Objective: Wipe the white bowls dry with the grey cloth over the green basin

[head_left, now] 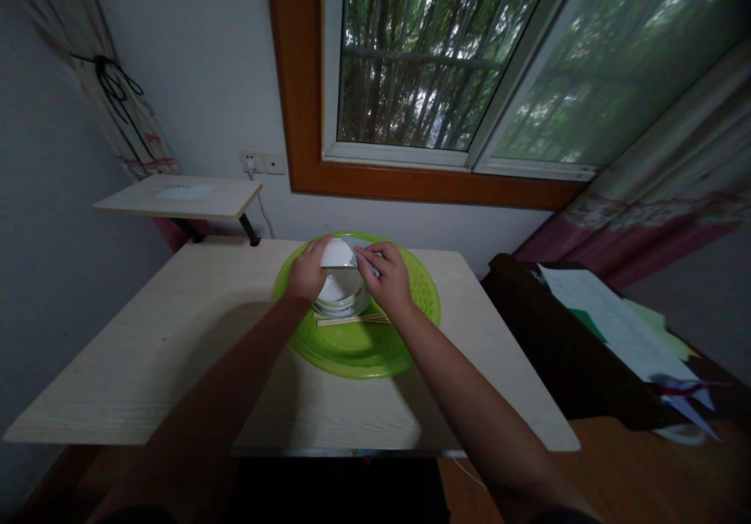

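A white bowl [337, 253] is tipped on its side above a green round tray [352, 361]. My left hand [308, 274] is wrapped round the bowl's left side. At its right edge, the thumb and fingers of my right hand [387, 275] are closed in a pinch; something greyish shows beside these fingertips, too unclear to name. Below the raised bowl stands a small stack of white bowls [340, 293] on a plate [339, 313]. Light wooden chopsticks [346, 321] lie on the tray just in front of the stack, partly hidden by my right wrist.
The tray rests on a pale wooden table [193, 336]. A small raised shelf [181, 198] stands at the table's back left. Behind are a wall socket [261, 163] and a window [434, 62]. Papers [616, 321] lie on dark furniture to the right.
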A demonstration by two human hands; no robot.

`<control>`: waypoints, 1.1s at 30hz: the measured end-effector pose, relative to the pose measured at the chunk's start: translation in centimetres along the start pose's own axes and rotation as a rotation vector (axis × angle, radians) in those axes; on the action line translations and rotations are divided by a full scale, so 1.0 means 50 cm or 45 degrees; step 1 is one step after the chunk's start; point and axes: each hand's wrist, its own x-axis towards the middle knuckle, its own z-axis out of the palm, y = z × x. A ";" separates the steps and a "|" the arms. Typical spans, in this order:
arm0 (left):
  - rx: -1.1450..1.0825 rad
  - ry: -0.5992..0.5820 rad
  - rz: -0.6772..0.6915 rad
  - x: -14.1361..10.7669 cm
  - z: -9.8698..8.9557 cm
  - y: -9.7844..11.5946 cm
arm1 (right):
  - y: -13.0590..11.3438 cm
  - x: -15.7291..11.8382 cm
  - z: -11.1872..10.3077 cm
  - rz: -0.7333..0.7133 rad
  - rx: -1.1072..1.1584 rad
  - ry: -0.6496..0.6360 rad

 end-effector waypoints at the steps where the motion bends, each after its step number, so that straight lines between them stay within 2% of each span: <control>1: -0.003 0.004 -0.001 0.000 0.000 0.000 | -0.003 0.000 -0.001 -0.024 0.010 -0.025; 5: -0.011 0.011 0.004 -0.001 0.000 0.000 | -0.007 0.001 0.000 -0.095 0.054 -0.087; 11: 0.001 0.011 -0.044 -0.002 0.003 -0.003 | 0.015 -0.001 0.003 0.114 0.009 0.054; 17: 0.021 0.011 -0.056 0.000 0.006 -0.006 | 0.009 -0.002 0.002 -0.061 0.043 -0.056; 23: 0.051 -0.010 -0.062 0.001 0.000 0.001 | 0.011 0.001 0.001 0.069 -0.006 0.022; 28: 0.068 -0.045 -0.072 0.000 -0.003 0.008 | 0.002 0.000 0.002 -0.073 0.044 -0.032; 33: 0.088 -0.037 -0.088 0.000 -0.005 0.011 | 0.007 0.001 0.000 0.042 -0.034 0.042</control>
